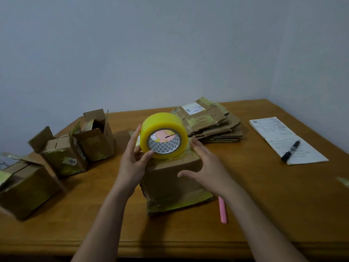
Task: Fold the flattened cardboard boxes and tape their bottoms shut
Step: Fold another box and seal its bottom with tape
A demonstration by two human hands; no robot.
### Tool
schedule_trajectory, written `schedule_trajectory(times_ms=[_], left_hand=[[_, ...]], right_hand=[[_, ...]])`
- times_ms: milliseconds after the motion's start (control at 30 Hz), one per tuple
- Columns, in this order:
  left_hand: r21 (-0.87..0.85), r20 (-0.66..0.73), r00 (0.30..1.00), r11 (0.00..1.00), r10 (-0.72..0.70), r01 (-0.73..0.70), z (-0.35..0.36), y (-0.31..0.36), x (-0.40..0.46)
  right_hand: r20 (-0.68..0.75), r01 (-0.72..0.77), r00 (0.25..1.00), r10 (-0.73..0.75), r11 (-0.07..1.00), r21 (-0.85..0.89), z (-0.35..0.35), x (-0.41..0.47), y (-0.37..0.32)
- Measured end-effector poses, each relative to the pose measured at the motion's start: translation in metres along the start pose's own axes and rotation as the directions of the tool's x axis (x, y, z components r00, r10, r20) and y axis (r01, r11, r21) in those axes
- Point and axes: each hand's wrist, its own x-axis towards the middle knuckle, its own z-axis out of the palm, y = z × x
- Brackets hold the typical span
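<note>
Tape roll (164, 135) stands on box (171, 174), left fingers (149, 155) gripping it, right fingers (196, 146) spread.

Tape roll (164, 135) on box (173, 178); flattened boxes (209, 121) behind.

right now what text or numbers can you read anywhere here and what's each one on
"203": white sticker on a folded box at left.
Shipping label on the flattened cardboard stack: too small to read.
Handwritten paper sheet under the black marker: too blurred.
Tape roll core: pattern only.
</note>
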Motion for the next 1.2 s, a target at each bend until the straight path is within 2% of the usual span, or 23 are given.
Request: schedule_trajectory(times_ms=[100,200,233,333,367,533,700,800,900,1100,1200], left_hand=[[-0.055,-0.020,1.000,0.998,-0.014,0.013,0.001,0.003,0.000],[-0.107,-0.092,0.995,0.993,0.034,-0.043,-0.010,0.006,-0.003],[-0.096,-0.106,0.993,0.993,0.052,-0.062,-0.014,0.006,-0.005],[-0.045,-0.123,0.991,0.997,0.061,-0.066,-0.015,0.004,-0.012],[-0.032,-0.128,0.990,0.998,0.054,-0.058,-0.015,0.002,-0.013],[-0.001,-0.056,0.998,1.000,0.010,-0.010,-0.012,-0.001,-0.010],[-0.054,-0.099,0.994,0.997,0.048,-0.054,-0.021,0.002,-0.011],[-0.012,-0.120,0.989,0.996,0.087,-0.090,-0.040,0.007,-0.016],[0.040,-0.081,0.993,0.996,0.085,-0.082,-0.044,0.009,-0.019],[-0.093,-0.144,0.989,0.996,-0.017,0.004,-0.047,0.014,-0.023],[-0.050,-0.198,0.980,0.999,0.006,-0.016,-0.071,0.018,-0.026]], right_hand=[[-0.027,0.036,0.999,-0.039,0.993,-0.110,-0.001,0.003,0.004],[-0.044,0.030,0.998,-0.037,0.988,-0.153,-0.004,0.003,0.005],[-0.052,0.034,0.998,-0.046,0.975,-0.218,-0.005,0.003,0.005],[-0.040,0.128,0.982,-0.184,0.810,-0.572,-0.003,0.008,-0.001],[-0.017,0.155,0.977,-0.211,0.768,-0.622,-0.001,0.009,-0.003],[-0.003,0.157,0.980,-0.199,0.782,-0.603,0.009,0.010,-0.010],[-0.002,0.144,0.983,-0.186,0.767,-0.625,0.007,0.008,-0.010],[0.002,0.122,0.987,-0.163,0.729,-0.674,0.004,0.009,-0.014],[0.048,0.141,0.985,-0.164,0.619,-0.772,0.012,0.013,-0.031],[0.070,0.208,0.972,-0.223,0.689,-0.695,0.026,0.010,-0.041],[0.078,0.209,0.973,-0.216,0.691,-0.692,0.023,0.010,-0.037]])
